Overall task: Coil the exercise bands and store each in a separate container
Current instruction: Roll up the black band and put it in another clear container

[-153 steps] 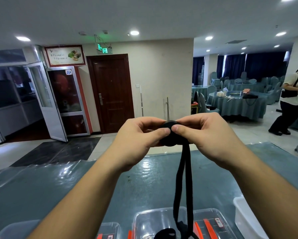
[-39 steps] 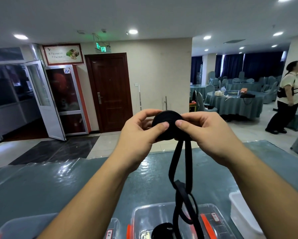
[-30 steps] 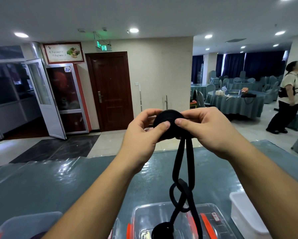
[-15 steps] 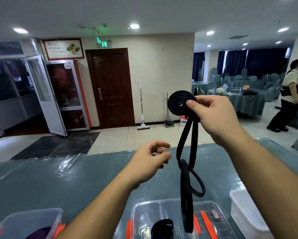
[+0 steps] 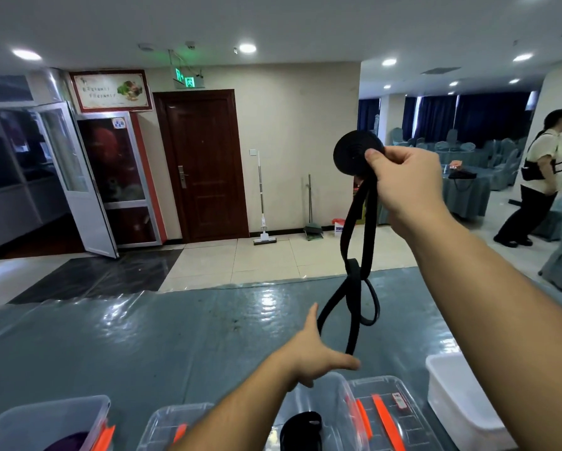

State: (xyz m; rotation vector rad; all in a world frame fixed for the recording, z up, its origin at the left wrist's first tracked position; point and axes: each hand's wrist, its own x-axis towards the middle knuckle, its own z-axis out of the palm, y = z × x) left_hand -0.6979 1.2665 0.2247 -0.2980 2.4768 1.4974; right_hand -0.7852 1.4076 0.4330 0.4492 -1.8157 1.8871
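Black exercise band [image 5: 357, 242]: flat coiled disc pinched in right hand [image 5: 403, 183]; twisted tail hangs vertically below it, lower end touching spread left hand [image 5: 315, 353].

A single wide-angle view from the person's head looks forward and slightly down across the bench [image 5: 143, 346], close over both forearms. It faces a brown door [image 5: 205, 164] and a dining hall at right; container tops are cut by the bottom edge. Straight lines bow near the edges.
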